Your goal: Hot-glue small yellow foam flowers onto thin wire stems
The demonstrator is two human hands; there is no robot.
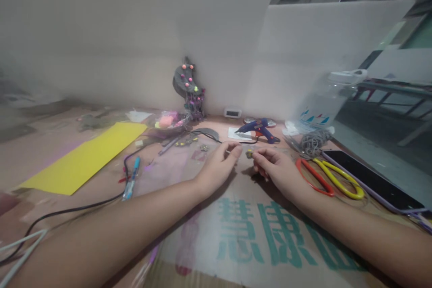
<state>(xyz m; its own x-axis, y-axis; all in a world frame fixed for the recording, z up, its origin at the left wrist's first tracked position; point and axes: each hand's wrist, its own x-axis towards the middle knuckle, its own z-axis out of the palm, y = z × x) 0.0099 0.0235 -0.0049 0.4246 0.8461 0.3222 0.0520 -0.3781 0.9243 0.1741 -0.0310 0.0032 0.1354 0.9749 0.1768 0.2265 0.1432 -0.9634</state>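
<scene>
My right hand [273, 164] pinches a small grey and yellow flower-like piece [249, 154] between thumb and fingertips. Facing it, just to the left, my left hand [222, 162] has its thumb and fingers brought together; whatever may be between them is too small to tell. More small grey and yellow pieces [185, 141] lie on the table beyond my left hand, with a single small grey one [204, 147] near my knuckles. Behind both hands, a blue glue gun [254, 127] rests with its nozzle over a white card [239, 133].
A grey crescent ornament with coloured beads [185, 81] leans on the back wall. Yellow sheet [91, 155], blue pen [133, 177] and black cable [81, 207] lie left. Right are scissors with red and yellow handles [337, 180], grey yarn [313, 143], a phone [371, 180] and a bottle [324, 103].
</scene>
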